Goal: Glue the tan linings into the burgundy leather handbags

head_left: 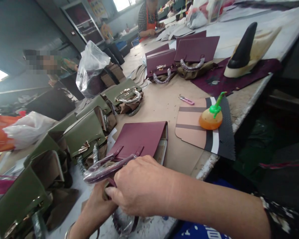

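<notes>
A burgundy handbag (139,137) lies in front of me on the table, its flat panel facing up and its opening edge toward me. Its handle (107,171), wrapped in clear plastic, loops up just beyond my knuckles. My right hand (139,186) is closed on the near edge of the bag, thumb and fingers pressed together. From below left, my left hand (99,197) grips the same edge, its fingers partly hidden by the handle and my right hand. A second plastic-wrapped handle (122,222) hangs below my hands.
Several olive green handbags (83,132) stand in rows at left. Two burgundy bags (161,63) sit farther back. Right of my bag, an orange glue bottle (211,119) with a green nozzle rests on a striped panel (189,132), near pink thread snips (186,100). Co-workers (149,20) are behind.
</notes>
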Demonstrator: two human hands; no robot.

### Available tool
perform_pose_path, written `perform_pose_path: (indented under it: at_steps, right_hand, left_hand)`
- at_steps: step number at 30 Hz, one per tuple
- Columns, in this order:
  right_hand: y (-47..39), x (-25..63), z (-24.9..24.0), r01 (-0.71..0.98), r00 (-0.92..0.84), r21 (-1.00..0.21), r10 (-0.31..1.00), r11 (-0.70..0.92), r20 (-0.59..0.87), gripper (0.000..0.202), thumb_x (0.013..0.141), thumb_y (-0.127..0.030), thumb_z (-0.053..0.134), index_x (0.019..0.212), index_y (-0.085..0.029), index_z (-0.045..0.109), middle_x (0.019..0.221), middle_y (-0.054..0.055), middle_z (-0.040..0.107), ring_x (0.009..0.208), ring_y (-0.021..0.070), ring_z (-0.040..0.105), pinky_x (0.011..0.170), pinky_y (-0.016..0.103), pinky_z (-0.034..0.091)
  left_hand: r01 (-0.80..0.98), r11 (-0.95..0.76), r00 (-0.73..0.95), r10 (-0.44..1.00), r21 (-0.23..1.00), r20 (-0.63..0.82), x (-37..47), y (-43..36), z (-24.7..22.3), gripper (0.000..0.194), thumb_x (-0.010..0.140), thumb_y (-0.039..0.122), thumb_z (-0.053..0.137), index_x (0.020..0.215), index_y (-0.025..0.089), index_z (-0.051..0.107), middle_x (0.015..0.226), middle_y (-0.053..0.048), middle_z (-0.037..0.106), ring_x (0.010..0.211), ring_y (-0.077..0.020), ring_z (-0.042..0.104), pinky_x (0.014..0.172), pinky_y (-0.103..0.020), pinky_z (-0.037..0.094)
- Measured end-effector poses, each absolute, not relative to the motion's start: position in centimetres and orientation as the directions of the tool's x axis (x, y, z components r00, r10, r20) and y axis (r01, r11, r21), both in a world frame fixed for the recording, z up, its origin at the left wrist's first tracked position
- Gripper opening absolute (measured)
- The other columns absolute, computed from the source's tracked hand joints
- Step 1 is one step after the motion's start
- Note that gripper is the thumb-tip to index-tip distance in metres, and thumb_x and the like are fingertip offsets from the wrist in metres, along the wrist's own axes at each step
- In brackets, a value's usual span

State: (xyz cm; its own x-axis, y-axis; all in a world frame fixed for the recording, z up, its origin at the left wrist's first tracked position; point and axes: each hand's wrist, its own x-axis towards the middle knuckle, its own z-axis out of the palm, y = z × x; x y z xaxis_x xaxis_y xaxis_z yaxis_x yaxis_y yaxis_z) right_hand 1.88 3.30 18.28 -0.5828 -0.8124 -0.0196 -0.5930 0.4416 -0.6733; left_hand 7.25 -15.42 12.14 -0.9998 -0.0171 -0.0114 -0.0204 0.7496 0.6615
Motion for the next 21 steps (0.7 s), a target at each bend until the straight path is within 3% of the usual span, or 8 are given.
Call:
perform_pose_path:
  at_steps: [2, 5, 9, 16, 21]
  right_hand:
    - [4.6, 1.8, 17.4, -0.595, -0.573, -0.695, -0.82, 0.403, 0.015, 0.031, 0.088, -0.036, 0.048, 0.074, -0.014, 0.066, 0.069, 0.007, 0.066, 0.061, 0.0183, 0.057, 0.049, 0.026, 0.03]
    - [7.4, 2.0, 15.4, -0.527, -0.624, -0.773, -0.778, 0.353, 0.07, 0.037, 0.091, -0.039, 0.042, 0.065, -0.017, 0.056, 0.057, -0.001, 0.055, 0.051, 0.0101, 0.044, 0.047, 0.024, 0.021]
    - [10.3, 2.7, 12.0, -0.233, -0.745, -0.856, -0.651, 0.461, -0.147, 0.04, 0.092, -0.036, 0.042, 0.058, -0.017, 0.04, 0.051, -0.006, 0.036, 0.048, 0.0072, 0.031, 0.047, 0.023, 0.019]
    - [11.4, 4.9, 8.6, -0.13, -0.789, -0.896, -0.591, 0.424, -0.165, 0.035, 0.094, -0.033, 0.036, 0.062, -0.019, 0.036, 0.057, -0.005, 0.039, 0.054, 0.0094, 0.038, 0.052, 0.023, 0.024]
    - [11.4, 5.9, 7.6, -0.163, -0.816, -0.885, -0.564, 0.436, -0.128, 0.032, 0.094, -0.03, 0.034, 0.063, -0.02, 0.033, 0.06, -0.004, 0.041, 0.055, 0.0106, 0.041, 0.055, 0.023, 0.027]
  left_hand:
    - [-0.009, 0.72, -0.998, -0.049, 0.694, 0.038, 7.7, -15.9, 11.6, 0.02, 0.058, 0.034, 0.067, 0.069, 0.017, 0.068, 0.072, -0.006, 0.071, 0.063, -0.0245, 0.065, 0.058, -0.03, 0.057]
    - [-0.043, 0.688, -0.999, -0.03, 0.725, -0.032, 8.5, -16.4, 10.9, 0.03, 0.069, 0.039, 0.068, 0.09, 0.018, 0.069, 0.089, -0.008, 0.071, 0.078, -0.0258, 0.066, 0.074, -0.034, 0.057]
    - [-0.145, 0.652, -0.987, -0.15, 0.745, -0.062, 9.6, -16.7, 9.7, 0.036, 0.074, 0.042, 0.068, 0.102, 0.02, 0.067, 0.101, -0.008, 0.068, 0.093, -0.0278, 0.064, 0.089, -0.041, 0.052]
    - [-0.215, 0.393, -0.931, -0.359, 0.894, -0.066, 10.9, -16.1, 8.6, 0.039, 0.067, 0.044, 0.074, 0.097, 0.019, 0.07, 0.096, -0.008, 0.07, 0.096, -0.0296, 0.064, 0.089, -0.039, 0.052]
    - [-0.327, 0.191, -0.856, -0.475, 0.926, -0.204, 11.5, -14.6, 8.6, 0.041, 0.06, 0.044, 0.079, 0.092, 0.02, 0.071, 0.092, -0.007, 0.071, 0.097, -0.0296, 0.063, 0.084, -0.035, 0.055]
